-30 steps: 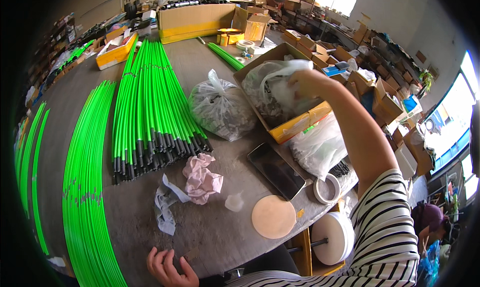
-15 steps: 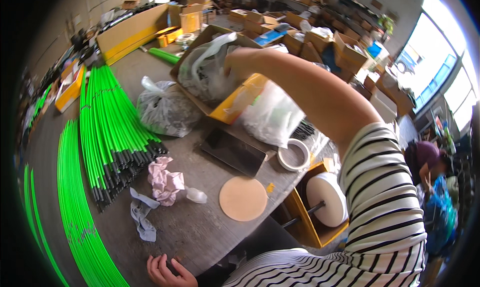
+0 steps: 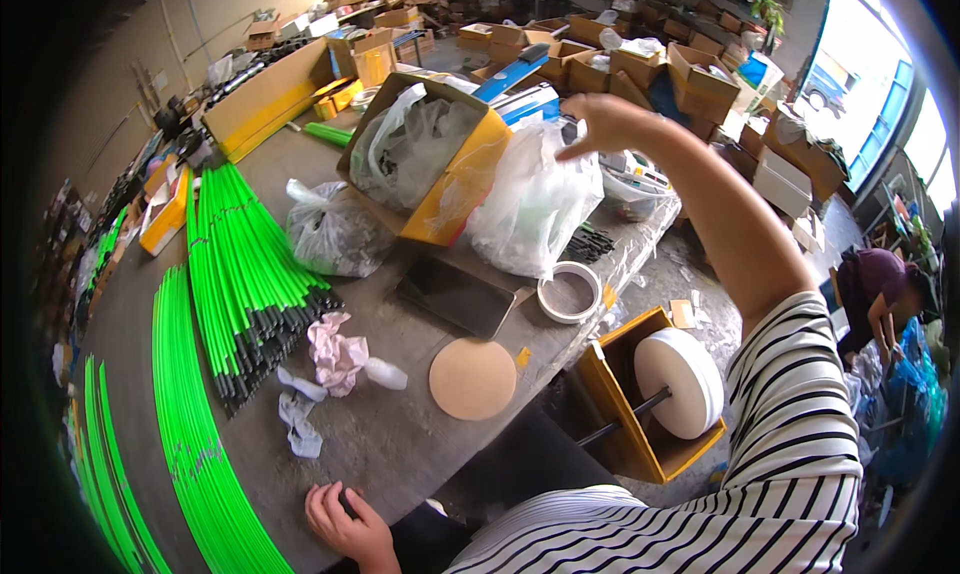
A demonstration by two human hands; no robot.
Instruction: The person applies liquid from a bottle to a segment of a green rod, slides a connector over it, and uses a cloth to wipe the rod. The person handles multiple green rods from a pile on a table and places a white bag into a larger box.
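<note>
My right hand [image 3: 603, 126] hovers at the top of a white translucent plastic bag [image 3: 530, 199], thumb and fingers apart with nothing visible between them. Whether the fingertips touch the bag is unclear. To the left of that bag, a tilted yellow-and-brown cardboard box [image 3: 468, 179] holds a clear plastic bag [image 3: 415, 154]. My left hand [image 3: 350, 524] rests on the near edge of the table, its fingers loosely bent and holding nothing. Beyond it lie a pale crumpled scrap [image 3: 298, 414], crumpled pink paper [image 3: 335, 354] and a round tan disc [image 3: 472, 379].
Bundles of green rods [image 3: 235, 264] with black ends cover the table's left. A dark phone-like slab [image 3: 455, 296], a tape roll [image 3: 570, 292] and a knotted bag [image 3: 335, 229] lie mid-table. Below the right edge, a yellow box [image 3: 650, 464] holds a white spool [image 3: 680, 384]. Another person bends at far right.
My right hand has left the bag in the cardboard box and moved right, to the white plastic bag. My left hand stays at the table edge. The view has shifted slightly.
</note>
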